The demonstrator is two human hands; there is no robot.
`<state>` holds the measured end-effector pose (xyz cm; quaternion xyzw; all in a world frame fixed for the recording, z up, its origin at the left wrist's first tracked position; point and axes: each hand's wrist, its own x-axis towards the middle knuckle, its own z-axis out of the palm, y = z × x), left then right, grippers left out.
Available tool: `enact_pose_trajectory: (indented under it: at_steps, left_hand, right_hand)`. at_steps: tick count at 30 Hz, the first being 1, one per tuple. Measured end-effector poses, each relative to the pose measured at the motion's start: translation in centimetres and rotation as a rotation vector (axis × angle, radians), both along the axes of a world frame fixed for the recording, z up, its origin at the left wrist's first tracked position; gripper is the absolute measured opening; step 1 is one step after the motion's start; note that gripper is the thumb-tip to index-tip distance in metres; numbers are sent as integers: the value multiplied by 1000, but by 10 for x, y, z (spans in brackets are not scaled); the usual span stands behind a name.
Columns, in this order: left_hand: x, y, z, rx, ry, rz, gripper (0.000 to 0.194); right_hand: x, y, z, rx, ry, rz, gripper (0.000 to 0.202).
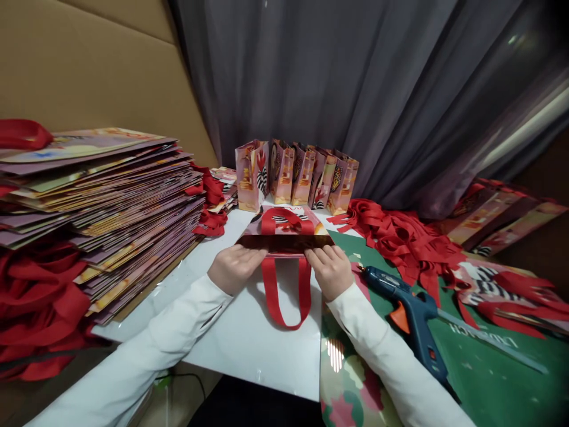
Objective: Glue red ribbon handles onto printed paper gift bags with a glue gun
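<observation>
A patterned paper bag (320,226) lies on the white board (262,356), its dark mouth facing me and slightly parted. One red ribbon handle (287,323) hangs toward me in a loop; the other lies on the bag's far panel. My left hand (237,268) is closed on the left end of the bag's near edge. At the right end of the same edge, my right hand (329,270) is closed too. The fingertips of both hands are partly hidden at the opening.
Tall stacks of flat bags (142,207) stand at left. Several upright bags (282,172) line the back before a grey curtain (288,71). Red ribbons (409,237) heap at right, near a blue glue gun (415,314) on a green surface (480,367).
</observation>
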<state>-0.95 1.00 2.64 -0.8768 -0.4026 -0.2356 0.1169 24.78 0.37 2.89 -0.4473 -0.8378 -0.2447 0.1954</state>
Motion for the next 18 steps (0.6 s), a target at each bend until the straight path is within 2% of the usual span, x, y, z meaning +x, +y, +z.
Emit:
enact_pose_trajectory:
  at_steps: [2,6,11,14,18]
  left_hand:
    - [-3,-1,7,35,-22,6,40]
    - [-4,-7,29,116,-11,20,34]
    - [8,-17,55,189,20,-62,31]
    - [26,-18,57,208,88,-74,30]
    - [43,-16,50,116,107,-76,25]
  right_hand:
    - [1,-1,6,88,50,28,40]
    - [3,-7,22,148,70,18,37]
    - [0,-19,38,184,48,68,34]
    - [-6,-25,42,158,47,122,31]
    - [-16,-28,46,187,50,93,25]
